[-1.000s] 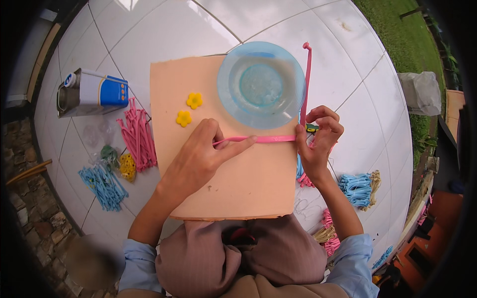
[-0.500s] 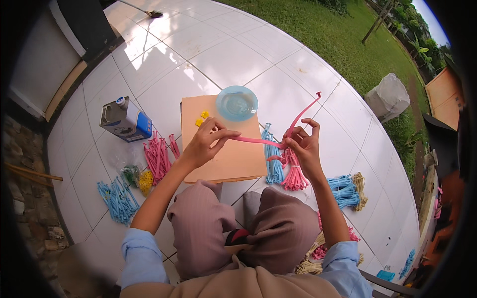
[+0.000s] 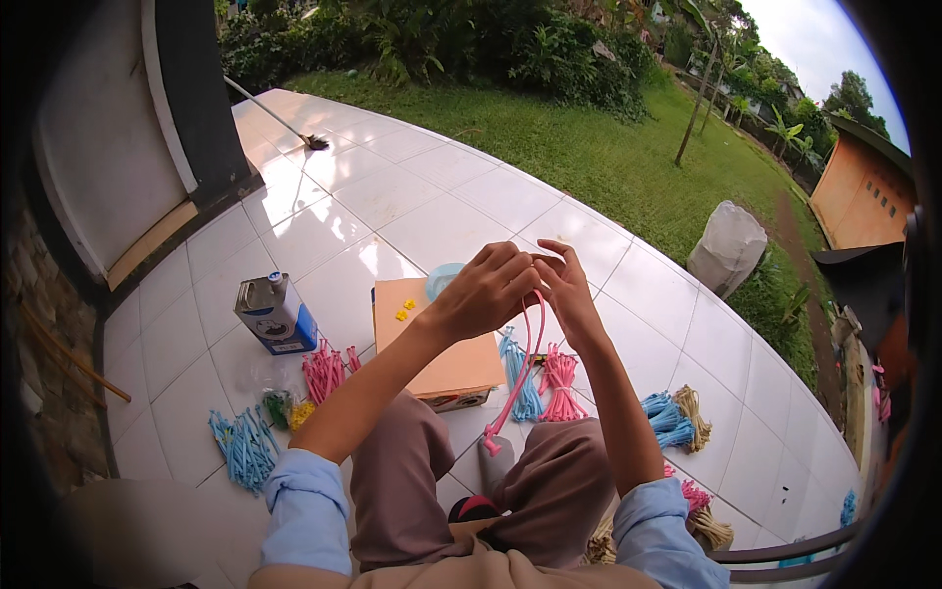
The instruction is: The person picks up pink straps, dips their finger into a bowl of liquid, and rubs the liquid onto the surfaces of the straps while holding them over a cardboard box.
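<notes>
Head view: left hand (image 3: 488,292) hides right hand (image 3: 567,294) fingertips; both grips pinching pink strip (image 3: 522,373).

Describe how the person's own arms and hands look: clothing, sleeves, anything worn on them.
Both forearms are bare from wrist to about the elbow. The light blue fabric shirt sleeves are pushed or rolled up, bunched in soft folds at each elbow. The left hand and right hand wear no gloves. No watch, bracelet or ring can be made out, though the fingers are too small to be sure.
</notes>
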`<state>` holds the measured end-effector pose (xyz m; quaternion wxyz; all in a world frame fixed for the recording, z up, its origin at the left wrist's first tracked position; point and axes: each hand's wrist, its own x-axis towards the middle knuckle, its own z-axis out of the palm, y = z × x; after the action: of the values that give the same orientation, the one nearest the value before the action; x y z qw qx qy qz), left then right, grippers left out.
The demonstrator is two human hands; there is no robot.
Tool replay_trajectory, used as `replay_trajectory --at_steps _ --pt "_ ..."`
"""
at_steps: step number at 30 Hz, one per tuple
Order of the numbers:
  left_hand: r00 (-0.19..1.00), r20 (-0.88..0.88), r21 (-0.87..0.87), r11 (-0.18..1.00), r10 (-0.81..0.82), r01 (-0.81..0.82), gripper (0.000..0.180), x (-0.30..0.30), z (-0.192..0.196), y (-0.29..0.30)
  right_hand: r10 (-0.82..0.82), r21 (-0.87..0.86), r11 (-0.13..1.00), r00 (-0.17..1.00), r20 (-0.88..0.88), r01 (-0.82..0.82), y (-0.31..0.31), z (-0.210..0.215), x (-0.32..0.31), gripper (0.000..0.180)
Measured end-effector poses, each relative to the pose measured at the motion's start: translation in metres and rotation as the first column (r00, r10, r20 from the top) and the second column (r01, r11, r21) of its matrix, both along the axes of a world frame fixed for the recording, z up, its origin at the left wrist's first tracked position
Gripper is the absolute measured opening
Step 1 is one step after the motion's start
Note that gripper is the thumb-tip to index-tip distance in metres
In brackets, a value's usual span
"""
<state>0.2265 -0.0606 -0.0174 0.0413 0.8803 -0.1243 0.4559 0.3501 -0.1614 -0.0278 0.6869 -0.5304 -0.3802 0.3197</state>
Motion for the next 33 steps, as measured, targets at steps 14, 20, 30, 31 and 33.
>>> replay_trajectory --at_steps 14,20,30,31,33 --pt "0.813 -0.39 -0.369 0.736 0.432 -0.568 0.029 0.019 -0.051 -0.057 -0.076 0.153 0.982 0.97 -0.23 0.113 -0.022 -0.039 -0.039 0.04" --pt "0.807 -0.504 -0.485 0.673 0.307 -0.559 0.039 0.023 -0.046 -0.058 -0.177 0.198 0.957 0.967 -0.185 0.213 -0.018 -0.037 -0.04 0.035" --pt "0.976 -0.111 -0.876 0.446 0.188 -0.185 0.046 0.034 -0.053 -0.032 -0.469 0.173 0.874 0.881 0.061 0.454 -0.026 -0.028 -0.043 0.027" --pt "0.985 -0.084 -0.929 0.345 0.15 -0.132 0.043 0.03 -0.048 -0.022 -0.476 0.138 0.877 0.871 0.125 0.459 -0.03 -0.028 -0.041 0.026" --pt "0.989 0.145 -0.983 0.112 -0.014 0.146 0.038 0.02 -0.037 -0.008 -0.482 0.09 0.876 0.845 0.232 0.475 -0.035 -0.028 -0.036 0.026"
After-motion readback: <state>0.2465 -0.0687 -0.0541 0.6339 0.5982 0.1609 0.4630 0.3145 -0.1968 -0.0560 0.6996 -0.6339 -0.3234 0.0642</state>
